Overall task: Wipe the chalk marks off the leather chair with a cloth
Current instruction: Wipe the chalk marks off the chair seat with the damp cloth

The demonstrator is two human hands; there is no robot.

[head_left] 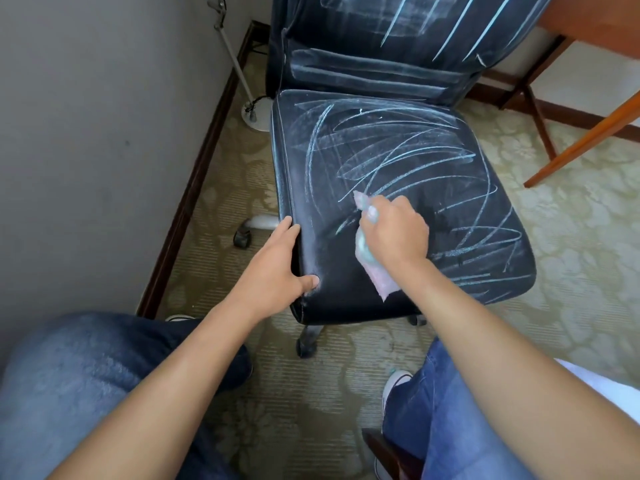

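A black leather chair on small wheels (pixel 381 168) is seen from above, close to a grey wall (pixel 86 133). Its seat is covered with pale blue chalk marks (pixel 408 157), drawn as long curved scribbles, and more chalk lines are seen on the backrest. The near left part of the seat looks darker and mostly free of lines. A small pale pink cloth (pixel 375 271), stained blue-green with chalk, is held in the right hand (pixel 394 233). The fingers of this hand are curled tightly around the cloth, and the cloth is pressed down on the near middle of the seat, with one end sticking out past the thumb and the other end lying flat on the leather below the wrist. The left hand (pixel 277 265) is laid on the near left corner of the seat. Its fingers are spread a little and wrapped over the side edge, and its thumb is pushed into the leather on top. Blue jeans (pixel 86 375) are seen on both knees at the bottom, and a white shoe (pixel 394 382) is seen on the patterned beige carpet (pixel 311 393). A white lamp stand (pixel 254 114) is set on the carpet beside the wall, and brown wooden legs (pixel 581 140) are seen on the right.
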